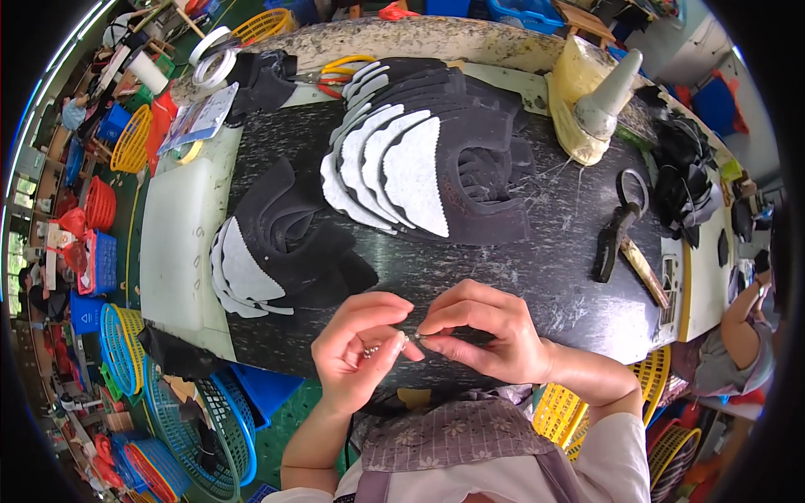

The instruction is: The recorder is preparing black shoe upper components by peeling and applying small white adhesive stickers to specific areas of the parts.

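Over the near edge of the dark table my left hand (352,344) is curled, palm up, with several tiny shiny pieces (371,351) resting in it. More of these pieces show between its thumb and fingers. Close beside it, my right hand (495,331) pinches one small piece (418,337) between thumb and forefinger. The pieces look like beads or small metal fittings; their exact kind is too small to tell. Left of my hands lies a short stack of dark curved fabric parts (323,243) with white scalloped patches. A larger fanned stack of the same parts (495,109) lies farther back.
At the right lie a wooden-handled hammer-like tool (641,270) and a grey ring-shaped handle (633,186). A grey cone (605,101) stands in a yellowish container (570,109). Orange-handled scissors (345,65) lie behind the stacks. Plastic baskets (201,427) flank the table; another person (738,344) sits at right.
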Demonstrator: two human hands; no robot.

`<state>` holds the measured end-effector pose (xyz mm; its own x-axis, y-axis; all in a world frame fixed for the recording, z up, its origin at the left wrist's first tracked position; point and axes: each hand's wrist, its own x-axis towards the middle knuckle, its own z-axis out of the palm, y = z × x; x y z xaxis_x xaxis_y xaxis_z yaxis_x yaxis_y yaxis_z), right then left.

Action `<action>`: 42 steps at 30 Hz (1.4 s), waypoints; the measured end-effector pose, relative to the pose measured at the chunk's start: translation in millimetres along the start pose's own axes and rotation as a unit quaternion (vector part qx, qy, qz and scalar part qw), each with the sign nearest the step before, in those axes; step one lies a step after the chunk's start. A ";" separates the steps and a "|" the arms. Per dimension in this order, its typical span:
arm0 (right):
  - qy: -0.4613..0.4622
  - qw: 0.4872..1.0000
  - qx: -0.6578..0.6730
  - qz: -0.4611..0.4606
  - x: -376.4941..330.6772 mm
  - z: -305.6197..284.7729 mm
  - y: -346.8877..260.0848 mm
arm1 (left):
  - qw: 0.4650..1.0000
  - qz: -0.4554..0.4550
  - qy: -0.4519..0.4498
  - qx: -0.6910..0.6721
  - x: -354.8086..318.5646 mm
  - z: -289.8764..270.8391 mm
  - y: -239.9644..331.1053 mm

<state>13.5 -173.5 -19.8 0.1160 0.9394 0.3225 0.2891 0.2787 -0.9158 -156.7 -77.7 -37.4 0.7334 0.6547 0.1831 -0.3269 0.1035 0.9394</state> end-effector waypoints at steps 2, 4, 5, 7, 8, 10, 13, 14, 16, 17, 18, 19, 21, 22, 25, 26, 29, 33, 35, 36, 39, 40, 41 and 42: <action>0.013 1.000 0.012 0.022 -5.2 -2.9 2.5 | 1.000 0.012 -0.014 -0.015 1.4 4.8 -6.9; 0.013 0.999 0.029 0.029 -8.9 -4.0 5.2 | 0.999 0.021 -0.026 -0.025 2.6 9.1 -8.8; 0.010 0.998 0.047 0.036 -10.0 -4.8 6.1 | 0.999 0.020 -0.028 -0.026 4.0 11.2 -9.3; 0.010 0.997 0.063 0.048 -11.9 -6.9 5.0 | 0.999 0.034 -0.042 0.004 6.1 14.4 -9.7; 0.006 0.995 0.082 0.060 -12.5 -7.9 4.2 | 0.999 0.034 -0.043 0.005 5.9 15.1 -7.9; -0.012 0.993 0.089 0.071 -12.0 -11.7 3.4 | 0.996 0.014 -0.062 0.069 4.9 15.8 -4.4; -0.042 0.988 0.106 0.102 -12.1 -13.2 6.1 | 0.992 0.070 -0.079 0.069 4.2 18.3 -11.5; -0.051 0.984 0.111 0.126 -13.7 -14.8 9.0 | 0.988 0.090 -0.090 0.090 5.9 21.0 -12.9; 0.002 0.973 0.160 0.163 -21.8 -16.3 12.8 | 0.980 0.094 -0.105 0.137 21.0 20.3 -7.4; 0.050 0.956 0.213 0.196 -25.4 -17.1 14.3 | 0.970 0.097 -0.116 0.189 28.8 18.2 -2.9; 0.103 0.951 0.243 0.162 -23.9 -25.0 23.3 | 0.985 0.050 -0.062 0.154 33.9 13.5 -5.0; 0.143 0.942 0.254 0.166 -23.4 -35.9 29.0 | 0.986 0.047 -0.045 0.155 45.5 3.7 -5.2; 0.176 0.939 0.245 0.164 -22.3 -51.9 31.4 | 0.966 0.062 -0.017 0.249 83.0 -6.0 -3.4; 0.160 0.946 0.226 0.166 -22.4 -57.2 31.2 | 0.942 0.070 -0.006 0.328 103.2 -9.0 -2.6; 0.141 0.946 0.231 0.177 -20.2 -57.4 33.1 | 0.803 0.059 -0.028 0.593 145.2 1.4 0.7; 0.139 0.941 0.261 0.164 -20.8 -55.8 38.0 | 0.802 0.061 -0.029 0.594 150.8 0.1 -3.1; 0.128 0.947 0.222 0.195 -29.4 -55.3 43.4 | 0.704 0.146 -0.038 0.694 161.6 -8.2 -11.0; 0.131 0.946 0.241 0.175 -29.4 -58.2 45.5 | 0.732 0.002 -0.077 0.677 162.3 -1.8 -4.9; 0.141 0.956 0.202 0.161 -27.7 -56.0 38.6 | 0.910 -0.017 -0.029 0.413 140.0 -8.4 -13.1; 0.146 0.955 0.201 0.164 -29.3 -55.8 35.8 | 0.983 -0.035 0.017 0.180 126.3 7.9 -14.8; 0.169 0.942 0.229 0.175 -29.8 -53.7 23.2 | 0.986 -0.153 0.067 0.029 82.5 20.0 -9.9; 0.159 0.955 0.199 0.154 -28.8 -54.0 20.5 | 0.985 -0.156 0.064 0.044 70.5 19.3 -14.6; 0.143 0.966 0.171 0.130 -26.7 -52.8 16.5 | 0.984 -0.156 0.066 0.062 57.6 17.6 -15.9; 0.140 0.968 0.162 0.129 -24.9 -51.7 13.9 | 0.982 -0.159 0.078 0.065 47.6 19.2 -15.4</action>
<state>63.8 -203.4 -28.2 0.4109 0.9078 0.0835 -0.0926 0.1327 -0.9868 -105.3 -62.5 -37.6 0.6822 0.7128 -0.1629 -0.0090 0.2310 0.9729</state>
